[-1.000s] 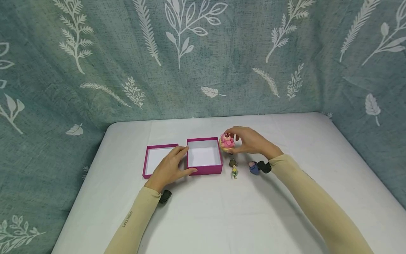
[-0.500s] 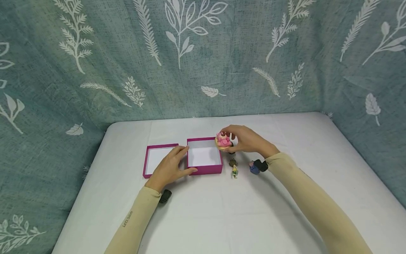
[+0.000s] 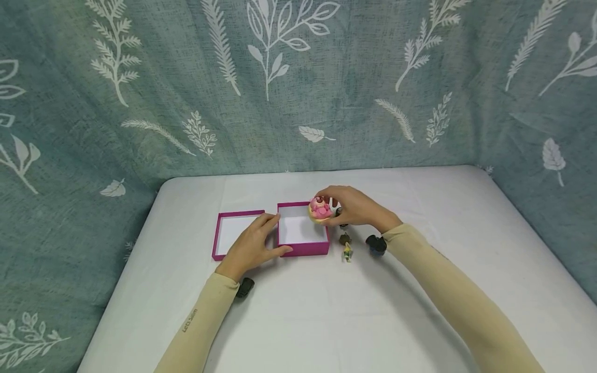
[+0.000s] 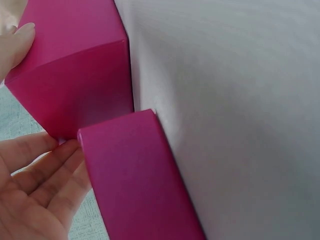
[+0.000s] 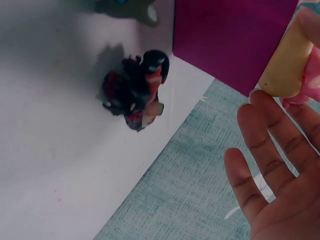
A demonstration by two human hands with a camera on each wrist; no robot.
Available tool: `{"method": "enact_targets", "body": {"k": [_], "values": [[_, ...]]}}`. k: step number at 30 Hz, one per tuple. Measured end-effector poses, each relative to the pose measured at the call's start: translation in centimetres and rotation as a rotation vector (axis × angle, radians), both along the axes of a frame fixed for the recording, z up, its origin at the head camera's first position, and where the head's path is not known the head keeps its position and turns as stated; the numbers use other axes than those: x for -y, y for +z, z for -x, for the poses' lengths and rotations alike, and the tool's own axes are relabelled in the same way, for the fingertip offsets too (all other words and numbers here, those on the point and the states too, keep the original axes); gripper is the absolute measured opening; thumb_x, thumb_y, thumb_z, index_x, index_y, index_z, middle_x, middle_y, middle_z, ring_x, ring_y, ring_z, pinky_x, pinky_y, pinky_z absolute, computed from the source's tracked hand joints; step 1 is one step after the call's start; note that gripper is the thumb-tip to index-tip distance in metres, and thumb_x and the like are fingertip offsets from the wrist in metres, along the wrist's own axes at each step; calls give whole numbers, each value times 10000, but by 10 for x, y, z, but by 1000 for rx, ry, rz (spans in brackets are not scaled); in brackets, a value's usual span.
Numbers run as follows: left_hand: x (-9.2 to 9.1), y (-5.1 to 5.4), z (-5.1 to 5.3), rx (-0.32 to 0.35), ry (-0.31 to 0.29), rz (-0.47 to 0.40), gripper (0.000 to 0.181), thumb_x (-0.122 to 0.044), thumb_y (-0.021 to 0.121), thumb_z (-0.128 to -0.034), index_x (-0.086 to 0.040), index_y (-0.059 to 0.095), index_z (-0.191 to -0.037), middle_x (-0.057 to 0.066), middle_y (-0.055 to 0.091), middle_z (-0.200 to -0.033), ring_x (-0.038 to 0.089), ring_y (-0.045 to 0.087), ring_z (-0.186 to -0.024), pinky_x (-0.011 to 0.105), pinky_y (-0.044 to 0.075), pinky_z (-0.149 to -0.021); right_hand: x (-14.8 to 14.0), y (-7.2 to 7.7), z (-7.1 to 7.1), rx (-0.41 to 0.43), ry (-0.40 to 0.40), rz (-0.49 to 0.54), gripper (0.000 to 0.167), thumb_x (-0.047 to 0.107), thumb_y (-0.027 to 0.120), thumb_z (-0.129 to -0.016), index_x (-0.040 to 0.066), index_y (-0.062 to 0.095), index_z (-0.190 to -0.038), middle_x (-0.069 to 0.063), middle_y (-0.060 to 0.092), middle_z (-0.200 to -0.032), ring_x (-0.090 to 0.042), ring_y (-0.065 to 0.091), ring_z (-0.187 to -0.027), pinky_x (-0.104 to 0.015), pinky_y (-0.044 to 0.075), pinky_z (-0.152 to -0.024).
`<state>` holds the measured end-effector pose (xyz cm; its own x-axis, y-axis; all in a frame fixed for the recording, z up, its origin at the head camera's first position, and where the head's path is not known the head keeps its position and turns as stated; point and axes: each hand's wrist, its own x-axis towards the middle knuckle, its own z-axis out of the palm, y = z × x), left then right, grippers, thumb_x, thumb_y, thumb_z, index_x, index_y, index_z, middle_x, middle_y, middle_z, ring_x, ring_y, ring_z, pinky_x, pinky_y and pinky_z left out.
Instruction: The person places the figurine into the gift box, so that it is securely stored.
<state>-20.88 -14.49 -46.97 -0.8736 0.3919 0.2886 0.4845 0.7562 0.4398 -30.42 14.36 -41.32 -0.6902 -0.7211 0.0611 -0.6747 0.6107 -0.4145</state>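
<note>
My right hand [image 3: 358, 208] pinches a pink bear figurine [image 3: 321, 208] with a yellow base, holding it over the right part of an open magenta box [image 3: 305, 250] with a white inside. In the right wrist view, the yellow base [image 5: 286, 67] is beside the box's outer wall [image 5: 227, 40], and the other fingers spread below. My left hand [image 3: 252, 244] holds the box at its left side, thumb on the front wall and fingertips near the left rim. The left wrist view has the thumb [image 4: 22, 42] on the box [image 4: 80, 95], with the shallow lid [image 4: 135, 175] next to it.
The lid [image 3: 233, 231] lies inside up, left of the box. Right of the box are a small green-and-yellow figurine [image 3: 347, 252] and a black-and-red figurine [image 5: 137, 90]. A blue figurine [image 3: 377, 252] is mostly hidden by the right wrist camera [image 3: 375, 242]. Patterned cloth [image 3: 298, 103] hangs behind.
My right hand has carried the bear figurine leftward, from beside the box to above its right part. The left hand keeps its place on the box. The head view has shifted slightly.
</note>
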Motion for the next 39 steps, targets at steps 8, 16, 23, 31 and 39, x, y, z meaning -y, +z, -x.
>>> {"method": "enact_targets", "body": {"k": [8, 16, 23, 31, 39], "values": [[-2, 2, 0, 6, -4, 3, 869, -507, 797, -767, -46, 488, -1436, 104, 526, -1356, 257, 547, -1239, 413, 459, -1070, 7, -1, -3, -7, 16, 1, 630, 384, 803, -795, 126, 580, -1325, -4, 634, -1080, -175, 587, -900, -294, 504, -717], [-1, 1, 0, -30, -10, 7, 857, -494, 801, -768, -32, 499, -1424, 112, 539, -1340, 264, 560, -1227, 415, 467, -1060, 13, -5, -4, -49, 47, 17, 643, 341, 837, -759, 101, 600, -1307, -4, 637, -1037, -207, 598, -900, -337, 497, -797], [-1, 2, 0, -10, -1, 21, 870, -528, 782, -773, -47, 489, -1436, 104, 529, -1356, 258, 553, -1237, 410, 461, -1069, 13, -12, -4, -72, 22, 19, 651, 366, 843, -746, 106, 619, -1300, -47, 590, -1182, -215, 581, -1030, -407, 505, -920], [0, 1, 0, -10, 6, 15, 865, -532, 780, -773, -50, 494, -1432, 95, 533, -1348, 251, 555, -1230, 412, 466, -1062, 13, -18, -2, -104, 11, 49, 620, 408, 831, -742, 120, 651, -1260, -100, 503, -1293, -268, 527, -1143, -514, 440, -992], [0, 1, 0, -9, 9, 22, 870, -553, 764, -779, -58, 488, -1439, 95, 533, -1348, 248, 554, -1231, 409, 463, -1066, 16, -21, 0, -17, -8, 54, 656, 386, 842, -741, 102, 632, -1293, -134, 497, -1346, -315, 529, -1208, -536, 447, -1020]]}}
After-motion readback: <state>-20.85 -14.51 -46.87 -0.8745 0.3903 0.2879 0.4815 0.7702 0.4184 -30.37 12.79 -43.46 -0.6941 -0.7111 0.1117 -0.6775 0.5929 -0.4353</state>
